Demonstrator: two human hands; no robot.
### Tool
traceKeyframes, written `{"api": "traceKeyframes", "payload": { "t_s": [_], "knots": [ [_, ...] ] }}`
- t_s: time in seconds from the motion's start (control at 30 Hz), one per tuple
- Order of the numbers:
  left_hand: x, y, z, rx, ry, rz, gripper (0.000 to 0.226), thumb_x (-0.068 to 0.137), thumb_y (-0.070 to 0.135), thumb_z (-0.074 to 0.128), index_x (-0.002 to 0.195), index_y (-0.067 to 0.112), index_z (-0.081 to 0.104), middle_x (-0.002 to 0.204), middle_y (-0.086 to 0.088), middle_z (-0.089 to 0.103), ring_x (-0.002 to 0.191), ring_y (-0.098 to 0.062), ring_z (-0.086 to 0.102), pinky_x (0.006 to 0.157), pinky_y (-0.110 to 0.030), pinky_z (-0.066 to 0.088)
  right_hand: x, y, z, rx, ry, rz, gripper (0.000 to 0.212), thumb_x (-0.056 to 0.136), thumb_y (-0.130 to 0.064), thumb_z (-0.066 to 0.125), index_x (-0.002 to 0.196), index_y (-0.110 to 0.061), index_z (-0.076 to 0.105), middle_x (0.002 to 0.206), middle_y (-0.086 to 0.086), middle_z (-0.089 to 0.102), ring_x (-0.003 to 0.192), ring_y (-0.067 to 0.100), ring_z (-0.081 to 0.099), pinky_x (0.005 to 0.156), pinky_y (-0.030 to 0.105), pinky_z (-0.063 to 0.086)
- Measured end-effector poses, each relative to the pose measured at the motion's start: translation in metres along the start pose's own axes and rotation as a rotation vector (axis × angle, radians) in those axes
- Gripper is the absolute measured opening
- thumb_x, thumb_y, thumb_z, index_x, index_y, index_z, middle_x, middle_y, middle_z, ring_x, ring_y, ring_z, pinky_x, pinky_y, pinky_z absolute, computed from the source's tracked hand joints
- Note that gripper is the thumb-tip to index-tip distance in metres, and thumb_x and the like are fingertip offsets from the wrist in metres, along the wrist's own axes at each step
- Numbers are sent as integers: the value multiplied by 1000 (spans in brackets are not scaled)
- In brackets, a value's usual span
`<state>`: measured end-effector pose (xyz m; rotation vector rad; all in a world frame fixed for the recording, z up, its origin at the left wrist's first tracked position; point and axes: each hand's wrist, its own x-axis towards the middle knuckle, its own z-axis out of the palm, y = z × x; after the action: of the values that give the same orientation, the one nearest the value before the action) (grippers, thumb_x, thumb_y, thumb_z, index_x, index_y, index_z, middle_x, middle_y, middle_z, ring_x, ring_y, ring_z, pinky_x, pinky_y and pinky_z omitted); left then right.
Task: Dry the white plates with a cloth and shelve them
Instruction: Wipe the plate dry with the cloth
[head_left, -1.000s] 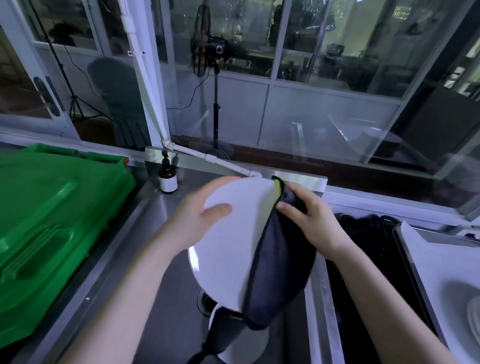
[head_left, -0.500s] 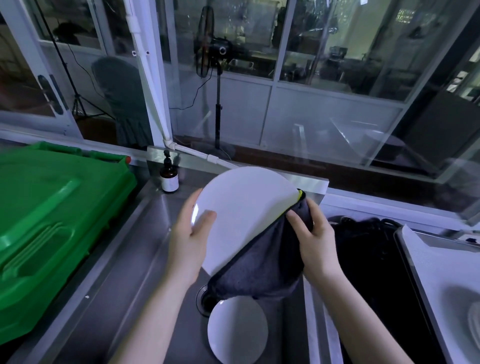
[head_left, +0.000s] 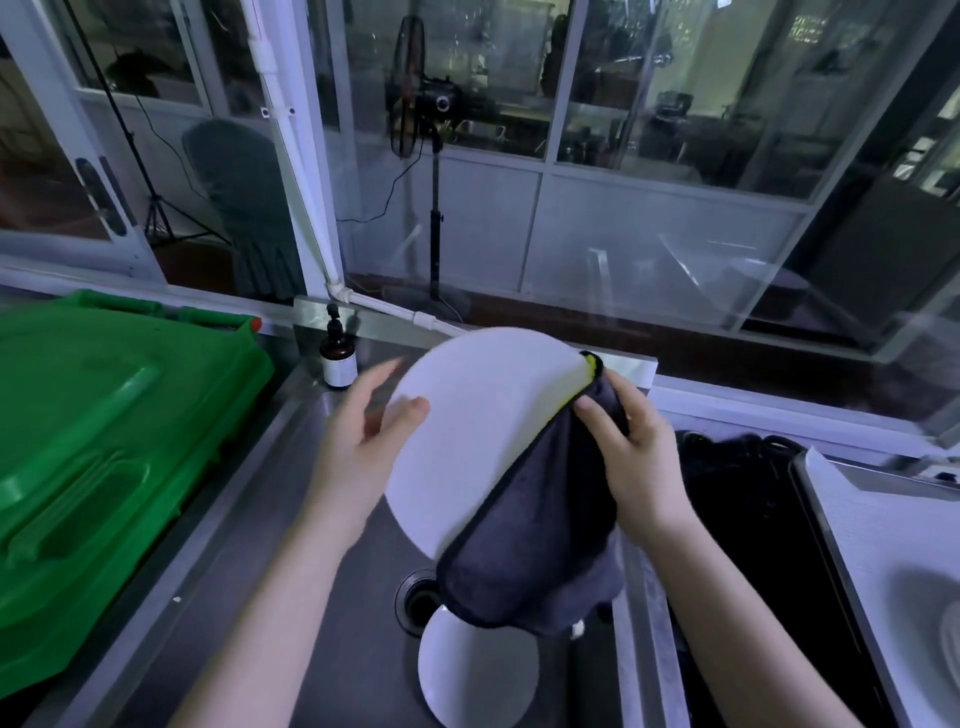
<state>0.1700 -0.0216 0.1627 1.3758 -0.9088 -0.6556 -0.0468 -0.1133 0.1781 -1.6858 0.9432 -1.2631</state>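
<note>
I hold a round white plate (head_left: 467, 431) upright over the steel sink (head_left: 270, 597). My left hand (head_left: 358, 447) is at its left rim, thumb on the face and fingers blurred beside the edge. My right hand (head_left: 634, 452) grips a dark grey cloth (head_left: 535, 545) with a yellow underside. The cloth is folded over the plate's right rim and hangs across its lower right part. A second white plate (head_left: 478, 670) lies flat in the sink beneath, partly hidden by the cloth.
A green plastic bin lid (head_left: 104, 441) fills the left side. A brown pump bottle (head_left: 338, 358) stands at the sink's back edge. The drain (head_left: 415, 597) shows under the held plate. A black basin (head_left: 753, 545) and a white counter (head_left: 893, 561) lie to the right.
The plate has turned in my hands and the cloth has slid round its right rim towards the lower right. My left hand has shifted along the left edge and is blurred.
</note>
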Motion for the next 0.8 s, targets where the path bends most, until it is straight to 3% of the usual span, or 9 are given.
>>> {"api": "traceKeyframes", "payload": {
  "t_s": [0.07,0.17,0.23,0.37,0.53,0.6,0.7,0.73,0.8],
  "knots": [
    [-14,-15,10,-69,55,-50,47,80,40,68,125,50,59,117,31,67,109,10,61,89,-21,47,-12,9,4,128,109,103,27,94,-13,63,111,-34,66,107,-15,72,106,1,64,93,21,47],
    [-18,-18,15,-39,56,-84,54,85,37,63,138,39,56,132,25,63,128,0,54,113,-38,42,-18,16,4,188,81,184,27,94,-12,63,118,-24,65,111,-6,73,111,12,65,99,34,48],
    [-11,-13,10,1,-16,-72,50,91,32,64,140,36,55,132,22,64,128,-2,55,115,-40,40,-13,13,-1,140,-1,144,28,94,-10,63,117,-24,65,111,-8,72,109,10,65,95,27,49],
    [11,10,-1,199,-237,80,41,98,17,64,132,40,60,130,26,64,126,6,54,109,-23,40,14,-5,-15,-88,-243,-10,29,92,-12,66,116,-29,63,110,-19,70,108,-5,61,91,9,42],
    [27,31,4,454,-515,236,45,96,16,67,123,51,58,124,38,61,121,19,49,96,0,33,28,-19,-1,-383,-480,-197,34,87,-11,72,120,-17,64,112,-19,65,108,-7,57,97,11,38],
    [22,28,3,427,-365,243,44,95,15,68,128,43,62,118,27,68,115,12,57,97,-9,41,21,-16,3,-381,-400,-180,36,88,-11,71,123,-14,64,115,-13,67,111,-1,58,99,17,41],
    [3,11,0,482,199,259,35,94,18,68,127,28,65,96,7,68,87,-14,67,86,-35,54,4,-5,5,-344,-163,-166,34,89,-9,69,122,-15,65,103,-30,65,100,-17,57,89,5,38],
    [-5,6,1,473,291,200,32,95,23,65,127,28,63,91,2,70,79,-20,68,82,-41,56,-2,-2,7,-340,-86,-162,33,90,-8,68,121,-17,65,98,-37,63,97,-21,56,85,1,36],
    [-17,4,11,241,181,-93,35,99,38,57,134,36,52,85,-3,74,68,-23,74,75,-43,61,-15,0,14,-362,18,-172,35,92,-10,65,123,-26,63,96,-45,60,93,-25,54,81,-3,34]
  ]
}}
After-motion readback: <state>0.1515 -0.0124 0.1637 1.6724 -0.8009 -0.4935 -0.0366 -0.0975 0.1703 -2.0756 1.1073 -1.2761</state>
